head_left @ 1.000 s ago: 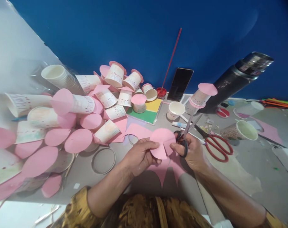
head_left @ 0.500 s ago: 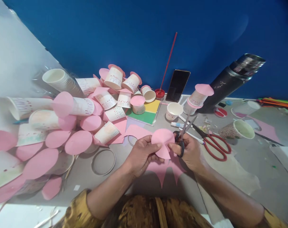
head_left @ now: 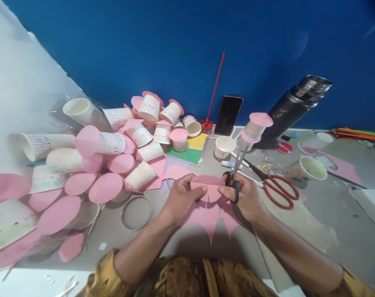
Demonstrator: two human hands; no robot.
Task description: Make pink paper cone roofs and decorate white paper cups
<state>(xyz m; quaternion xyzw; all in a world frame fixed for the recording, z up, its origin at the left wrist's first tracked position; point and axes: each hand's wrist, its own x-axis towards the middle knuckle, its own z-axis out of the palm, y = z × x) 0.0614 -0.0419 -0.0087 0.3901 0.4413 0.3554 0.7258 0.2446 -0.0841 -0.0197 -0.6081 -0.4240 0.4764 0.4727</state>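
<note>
My left hand (head_left: 182,200) is closed on the left edge of a pink paper circle (head_left: 209,193), thumb on top. The circle looks bent along a line across its upper part, and a short slit shows at its lower edge. My right hand (head_left: 244,197) has small black-handled scissors (head_left: 234,187) hooked in its fingers, blades pointing up and nearly together. Its thumb and fingers also pinch the circle's right edge. Beneath both hands lies a pink paper scrap (head_left: 207,218) with pointed, curved cut edges.
Paper cups with pink discs (head_left: 105,187) crowd the left side. Large red-handled scissors (head_left: 281,192) lie at right, near a patterned cup (head_left: 311,168). A black flask (head_left: 288,119) and a phone (head_left: 228,115) stand along the blue wall. A tape ring (head_left: 137,212) lies left of my forearm.
The pink circle, flatter before with its cut pieces spread, is now bent across and its slit has drawn together. My hands stay on its edges. The whole view has shifted slightly.
</note>
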